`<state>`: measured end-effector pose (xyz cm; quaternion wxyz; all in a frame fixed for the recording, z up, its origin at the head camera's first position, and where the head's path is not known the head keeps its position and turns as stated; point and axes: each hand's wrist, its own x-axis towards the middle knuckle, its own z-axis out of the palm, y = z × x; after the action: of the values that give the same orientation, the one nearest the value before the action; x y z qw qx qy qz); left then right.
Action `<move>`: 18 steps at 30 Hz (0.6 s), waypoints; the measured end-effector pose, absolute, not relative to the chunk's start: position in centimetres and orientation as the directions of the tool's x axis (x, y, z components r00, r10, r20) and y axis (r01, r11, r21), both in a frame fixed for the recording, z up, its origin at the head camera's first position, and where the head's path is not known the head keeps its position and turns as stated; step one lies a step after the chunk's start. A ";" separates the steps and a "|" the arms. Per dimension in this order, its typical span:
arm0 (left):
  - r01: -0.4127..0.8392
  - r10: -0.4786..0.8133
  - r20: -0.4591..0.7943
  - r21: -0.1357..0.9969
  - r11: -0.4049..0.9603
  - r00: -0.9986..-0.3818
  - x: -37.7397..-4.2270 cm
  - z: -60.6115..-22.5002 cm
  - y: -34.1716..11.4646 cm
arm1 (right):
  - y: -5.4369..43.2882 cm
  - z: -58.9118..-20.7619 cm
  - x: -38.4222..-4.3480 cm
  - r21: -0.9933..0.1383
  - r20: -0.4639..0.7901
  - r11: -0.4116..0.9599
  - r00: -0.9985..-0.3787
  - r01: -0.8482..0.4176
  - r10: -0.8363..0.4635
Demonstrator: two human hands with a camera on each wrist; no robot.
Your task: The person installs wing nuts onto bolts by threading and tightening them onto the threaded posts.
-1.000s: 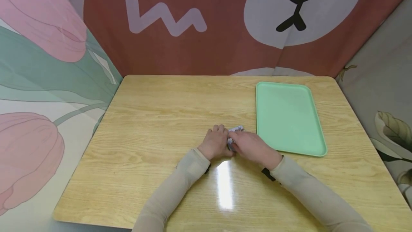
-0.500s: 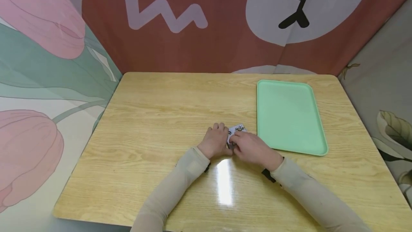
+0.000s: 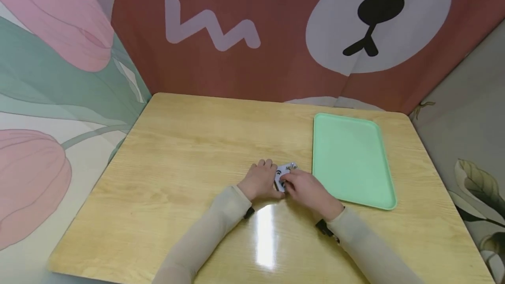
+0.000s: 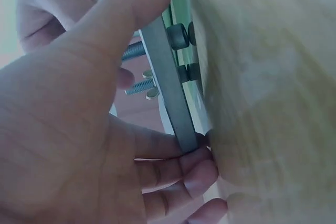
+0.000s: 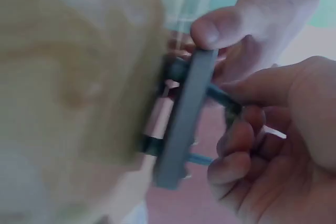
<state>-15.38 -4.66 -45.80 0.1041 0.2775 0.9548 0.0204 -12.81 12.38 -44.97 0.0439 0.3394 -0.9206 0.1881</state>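
Observation:
A thick grey metal plate [image 4: 170, 85] with bolts through it stands a little above the tabletop on the dark bolt heads [image 4: 178, 36]. My left hand [image 3: 260, 180] grips the plate by its edges, thumb on one end and fingertips at the other. On the far side from the heads, threaded shanks stick out; one thinner bolt [image 4: 139, 87] carries a brass-coloured wing nut [image 4: 152, 94]. My right hand [image 3: 307, 189] pinches a small nut-like piece [image 5: 232, 114] at the tip of the thicker bolt [image 5: 220, 95]. Its exact shape is hidden by the fingers.
A light green tray [image 3: 353, 161] lies to the right of the hands on the wooden table [image 3: 189, 143]. Printed cloth hangs behind the table and along both sides.
The head view has tilted slightly. My right fingers have shifted on the bolt and uncover more of the plate's face; my left hand keeps its grip on the plate.

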 end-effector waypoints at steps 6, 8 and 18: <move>0.537 0.541 -0.174 0.076 0.840 -0.823 -15.2 -45.9 -4.4 | 12.4 -44.2 -12.7 -0.193 0.256 0.713 -0.736 -0.674 -0.627; 0.538 0.539 -0.177 0.060 0.841 -0.823 -15.3 -45.8 -4.3 | 12.4 -43.9 -12.8 -0.168 0.242 0.716 -0.733 -0.677 -0.636; 0.533 0.529 -0.177 0.031 0.846 -0.830 -14.7 -45.7 -4.3 | 11.8 -43.7 -12.4 -0.225 0.140 0.717 -0.750 -0.660 -0.646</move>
<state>-14.70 -4.35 -45.69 0.0896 0.2775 0.9565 -0.0100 -12.38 11.85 -43.68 0.0256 0.3526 -0.9261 0.1314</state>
